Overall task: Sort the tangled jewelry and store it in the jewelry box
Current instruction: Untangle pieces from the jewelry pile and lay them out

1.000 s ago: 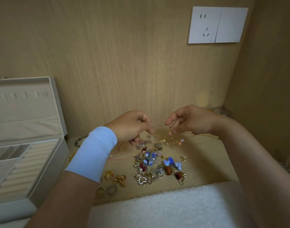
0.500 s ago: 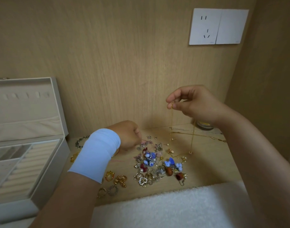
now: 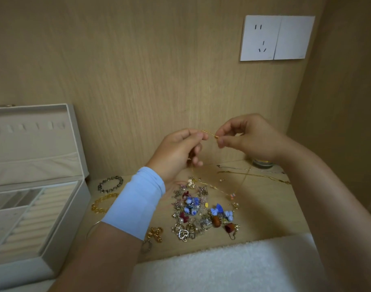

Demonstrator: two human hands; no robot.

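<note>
A gold chain (image 3: 211, 134) was pinched between left hand (image 3: 176, 152) and right hand (image 3: 247, 140); snapping was risked if tugged against the tangle (image 3: 201, 209).

Light wood-grain wall panels (image 3: 148, 70) enclose the desk (image 3: 264, 207); a white wall socket (image 3: 276, 37) is mounted above the desk's right end.

Thin gold chain (image 3: 211, 134) pinched taut between left hand (image 3: 178, 152) and right hand (image 3: 249, 140), rest trailing down toward pile. Jewelry pile (image 3: 201, 209) below: tangled blue, red, gold pieces. Jewelry box (image 3: 68, 224) at left, lid open, ridged cream slots.
</note>
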